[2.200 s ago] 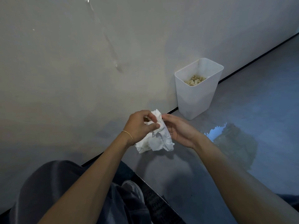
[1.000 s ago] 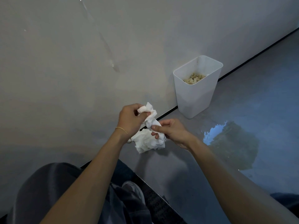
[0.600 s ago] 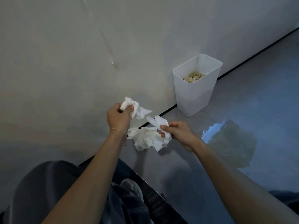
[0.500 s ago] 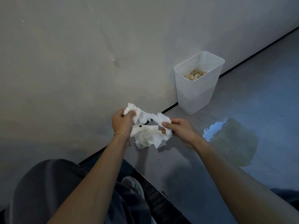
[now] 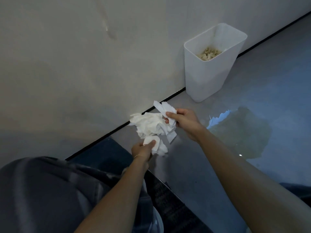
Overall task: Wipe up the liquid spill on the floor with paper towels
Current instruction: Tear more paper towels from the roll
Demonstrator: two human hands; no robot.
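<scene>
Towels (image 5: 151,125): crumpled white wad, held above the floor (image 5: 193,165) between both grips.
Left grip (image 5: 143,150): closed on the wad's lower end, at 6 o'clock.
Right grip (image 5: 183,121): pinched on the wad's upper edge, at 2 o'clock.
Spill (image 5: 240,133): on the floor, at 3 o'clock from the towels, apart from them.
Bin (image 5: 208,81): at 1 o'clock, beside the wall (image 5: 84,64).

Bin (image 5: 207,81): white, upright, close against the wall, beige scraps (image 5: 209,53) inside.
Wall (image 5: 67,64): pale, with one long drip streak (image 5: 109,29).
</scene>
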